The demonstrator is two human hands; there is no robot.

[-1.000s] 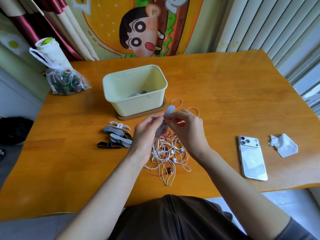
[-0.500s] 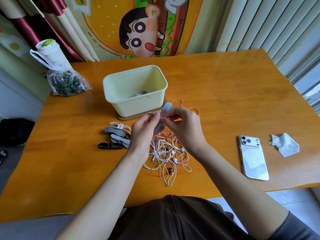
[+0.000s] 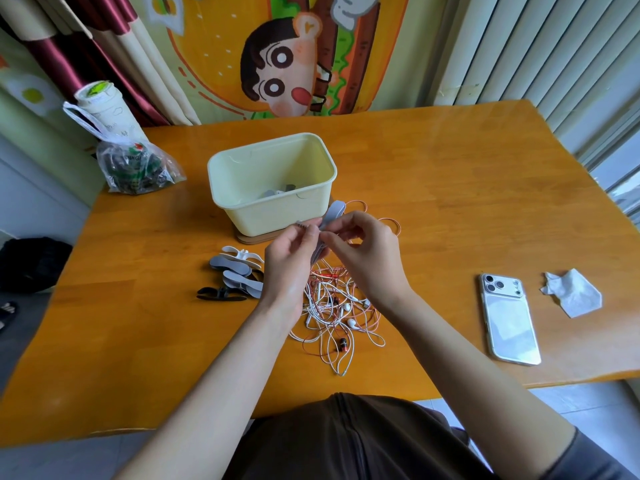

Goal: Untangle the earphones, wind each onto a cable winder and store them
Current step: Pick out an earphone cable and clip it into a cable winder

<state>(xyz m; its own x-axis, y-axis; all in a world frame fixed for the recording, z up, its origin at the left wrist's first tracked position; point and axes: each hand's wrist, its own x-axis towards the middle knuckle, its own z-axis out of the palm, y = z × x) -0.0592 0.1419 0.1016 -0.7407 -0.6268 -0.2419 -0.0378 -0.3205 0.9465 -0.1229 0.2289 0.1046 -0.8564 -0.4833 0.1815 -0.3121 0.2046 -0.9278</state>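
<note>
Grey winder [image 3: 335, 210], pinched btwn left hand [image 3: 289, 261], right hand [image 3: 370, 254] (over earphone tangle [image 3: 329, 308])

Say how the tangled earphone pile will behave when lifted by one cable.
Probably floppy: the earphone pile lies in loose, thin loops on the table. Likely light, given such fine wires. The strands cross many times, so one cable would probably drag the clump along.

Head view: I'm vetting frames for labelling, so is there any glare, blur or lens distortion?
Head view: daylight leaves a pale sheen on the far side of the table; the wide lens bows the table's edges; the earphone tangle looks sharp, with no obvious motion blur.
</note>
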